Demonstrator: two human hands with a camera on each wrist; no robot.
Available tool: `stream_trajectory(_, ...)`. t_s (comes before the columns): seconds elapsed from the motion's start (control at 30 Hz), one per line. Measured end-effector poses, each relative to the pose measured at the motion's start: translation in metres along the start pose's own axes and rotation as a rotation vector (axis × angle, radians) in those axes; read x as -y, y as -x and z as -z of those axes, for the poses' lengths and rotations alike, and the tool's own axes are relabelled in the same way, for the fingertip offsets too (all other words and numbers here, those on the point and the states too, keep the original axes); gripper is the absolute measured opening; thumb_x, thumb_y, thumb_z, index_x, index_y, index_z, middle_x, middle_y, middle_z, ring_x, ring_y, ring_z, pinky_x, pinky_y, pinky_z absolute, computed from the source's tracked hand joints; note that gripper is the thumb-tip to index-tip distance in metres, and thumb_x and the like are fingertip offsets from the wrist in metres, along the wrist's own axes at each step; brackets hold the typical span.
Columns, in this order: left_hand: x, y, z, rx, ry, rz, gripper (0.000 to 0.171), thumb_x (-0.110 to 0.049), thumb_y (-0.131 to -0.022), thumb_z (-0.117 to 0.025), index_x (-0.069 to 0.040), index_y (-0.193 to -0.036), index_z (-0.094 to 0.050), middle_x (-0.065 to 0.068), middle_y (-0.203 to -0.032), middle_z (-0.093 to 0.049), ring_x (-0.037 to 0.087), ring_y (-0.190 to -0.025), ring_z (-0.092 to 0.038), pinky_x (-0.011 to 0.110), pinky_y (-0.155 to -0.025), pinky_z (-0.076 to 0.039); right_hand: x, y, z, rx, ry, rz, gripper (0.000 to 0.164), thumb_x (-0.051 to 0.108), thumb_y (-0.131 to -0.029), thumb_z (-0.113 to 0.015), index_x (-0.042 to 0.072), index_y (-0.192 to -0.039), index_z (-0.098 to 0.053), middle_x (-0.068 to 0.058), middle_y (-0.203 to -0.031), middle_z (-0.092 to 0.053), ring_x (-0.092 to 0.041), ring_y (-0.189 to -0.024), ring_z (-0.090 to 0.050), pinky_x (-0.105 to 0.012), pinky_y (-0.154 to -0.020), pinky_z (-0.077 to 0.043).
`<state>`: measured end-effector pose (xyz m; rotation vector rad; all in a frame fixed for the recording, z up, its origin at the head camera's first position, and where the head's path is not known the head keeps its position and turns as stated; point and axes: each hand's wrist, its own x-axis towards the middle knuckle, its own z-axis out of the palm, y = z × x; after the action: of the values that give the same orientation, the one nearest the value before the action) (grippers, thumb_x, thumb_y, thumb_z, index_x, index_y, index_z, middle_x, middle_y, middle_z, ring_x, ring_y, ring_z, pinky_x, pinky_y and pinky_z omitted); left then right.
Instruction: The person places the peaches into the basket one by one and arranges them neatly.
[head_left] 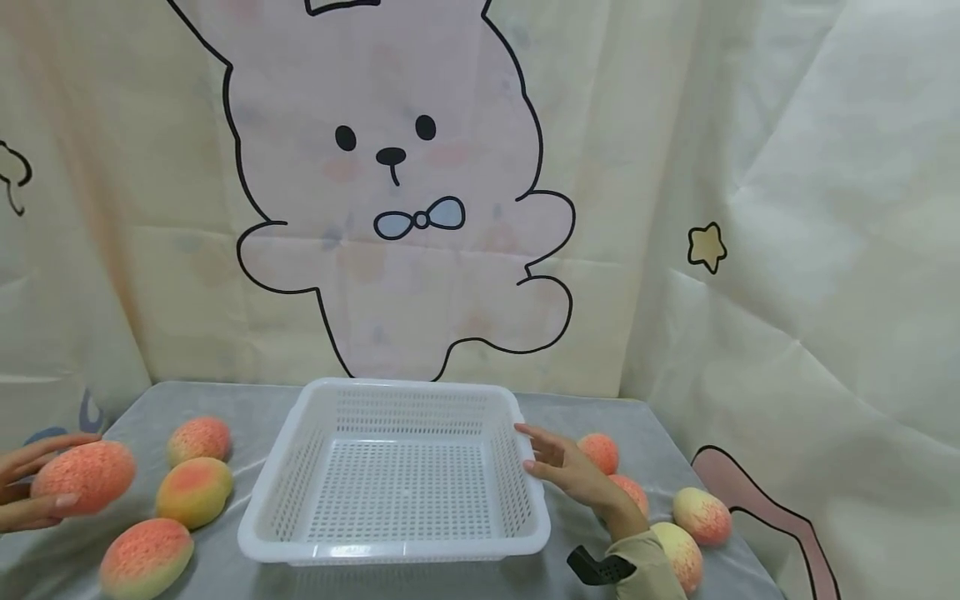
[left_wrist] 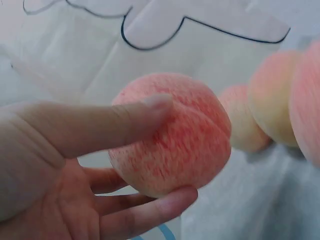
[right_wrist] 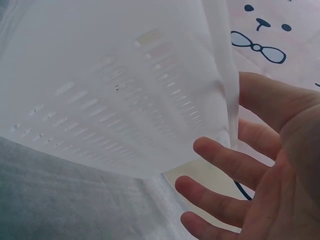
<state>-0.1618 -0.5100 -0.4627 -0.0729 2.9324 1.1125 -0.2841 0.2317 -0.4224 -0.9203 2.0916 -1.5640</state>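
Note:
My left hand (head_left: 30,483) holds a pink-red peach (head_left: 86,477) at the left edge of the head view. In the left wrist view the thumb lies across the peach (left_wrist: 170,135), with the fingers beneath it. A white plastic basket (head_left: 251,533) with slotted walls stands mid-table, and no fruit shows inside. At its right rim is my right hand (head_left: 577,475). In the right wrist view, thumb and index finger reach over the rim of the basket (right_wrist: 115,100), the middle finger lies by the outer wall, and the remaining fingers are spread apart from it.
Left of the basket lie a pink peach (head_left: 198,440), a yellow-orange peach (head_left: 195,492) and a pink-green peach (head_left: 146,558). Several more, including a pale peach (head_left: 702,515), lie beyond the right forearm. Printed cloth (head_left: 420,292) hangs behind the grey table (head_left: 570,408).

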Motion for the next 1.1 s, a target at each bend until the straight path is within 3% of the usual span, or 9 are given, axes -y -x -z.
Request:
stream_trajectory(0.07,-0.018,0.002,0.001,-0.049,-0.017,-0.038,0.088,-0.031,-0.093,-0.073,-0.036,-0.161,-0.018,0.01,-0.116,-0.065,0.004,-0.084,-0.067,0.032,-0.064,-0.06,0.0,0.0,-0.001,-0.001,-0.002,-0.007,0.066,0.014,-0.102,-0.059,0.004,-0.16,-0.027,-0.029,-0.151,-0.047,-0.029,-0.127,-0.062,-0.03,-0.096,-0.056)
stream_trajectory(0.13,-0.041,0.004,0.001,-0.075,-0.02,-0.061,0.082,-0.028,-0.094,-0.073,-0.038,-0.158,-0.023,-0.007,-0.108,-0.063,-0.004,-0.081,-0.062,0.03,-0.063,-0.059,0.0,0.0,-0.001,-0.003,-0.005,-0.01,0.066,0.015,-0.102,-0.059,0.005,-0.16,-0.027,-0.029,-0.151,-0.048,-0.028,-0.126,-0.063,-0.03,-0.096,-0.056)
stream_trajectory(0.17,-0.054,0.004,0.002,-0.074,-0.026,-0.08,0.08,-0.028,-0.094,-0.072,-0.036,-0.158,-0.024,-0.005,-0.111,-0.064,-0.006,-0.081,-0.06,0.029,-0.064,-0.058,0.0,0.0,-0.002,-0.006,-0.005,-0.013,0.066,0.015,-0.102,-0.059,0.005,-0.159,-0.027,-0.029,-0.151,-0.048,-0.027,-0.126,-0.063,-0.03,-0.096,-0.056)
stream_trajectory(0.2,-0.067,0.004,0.003,-0.082,-0.028,-0.092,0.077,-0.026,-0.094,-0.072,-0.037,-0.156,-0.026,-0.012,-0.11,-0.063,-0.008,-0.081,-0.058,0.027,-0.063,-0.057,0.0,0.0,-0.002,-0.005,-0.004,-0.012,0.066,0.015,-0.102,-0.059,0.004,-0.159,-0.027,-0.03,-0.151,-0.048,-0.026,-0.126,-0.063,-0.03,-0.095,-0.056)
stream_trajectory(0.4,-0.13,0.001,0.006,-0.036,0.06,-0.235,0.069,-0.013,-0.099,-0.065,-0.035,-0.154,-0.03,-0.042,-0.111,-0.049,-0.013,-0.092,-0.057,0.023,-0.066,-0.055,0.0,0.0,-0.003,-0.009,0.001,0.002,0.066,0.014,-0.103,-0.058,-0.001,-0.158,-0.026,-0.033,-0.151,-0.045,-0.028,-0.128,-0.062,-0.029,-0.095,-0.056)
stream_trajectory(0.57,-0.169,-0.004,0.006,0.033,0.054,-0.255,0.063,-0.019,-0.101,-0.062,-0.026,-0.155,-0.031,-0.041,-0.119,-0.05,-0.016,-0.099,-0.056,0.024,-0.071,-0.055,0.002,-0.002,-0.004,-0.022,0.011,-0.006,0.066,0.015,-0.103,-0.059,0.002,-0.159,-0.028,-0.03,-0.152,-0.045,-0.038,-0.131,-0.058,-0.029,-0.095,-0.056)
stream_trajectory(0.7,-0.192,-0.012,-0.003,0.038,0.027,-0.296,0.061,-0.023,-0.1,-0.064,-0.022,-0.153,-0.034,-0.036,-0.122,-0.051,-0.015,-0.104,-0.057,0.025,-0.072,-0.054,0.003,-0.002,-0.003,-0.016,0.002,0.001,0.066,0.014,-0.103,-0.058,0.001,-0.159,-0.026,-0.03,-0.153,-0.044,-0.045,-0.131,-0.055,-0.03,-0.095,-0.056)
stream_trajectory(0.93,-0.225,-0.027,-0.025,0.083,0.126,-0.4,0.057,-0.018,-0.098,-0.065,-0.019,-0.149,-0.039,-0.024,-0.123,-0.06,-0.006,-0.104,-0.064,0.025,-0.077,-0.057,0.0,0.0,-0.002,-0.015,-0.016,0.006,0.066,0.012,-0.103,-0.058,-0.001,-0.159,-0.026,-0.034,-0.152,-0.043,-0.032,-0.127,-0.062,-0.03,-0.094,-0.057)
stream_trajectory(1.1,-0.238,-0.038,-0.04,0.098,0.169,-0.454,0.057,-0.015,-0.098,-0.065,-0.016,-0.148,-0.039,-0.012,-0.125,-0.062,-0.003,-0.103,-0.065,0.024,-0.079,-0.057,-0.001,0.001,-0.003,-0.013,-0.018,0.013,0.066,0.013,-0.103,-0.058,-0.001,-0.158,-0.025,-0.034,-0.151,-0.044,-0.035,-0.128,-0.061,-0.03,-0.094,-0.056)
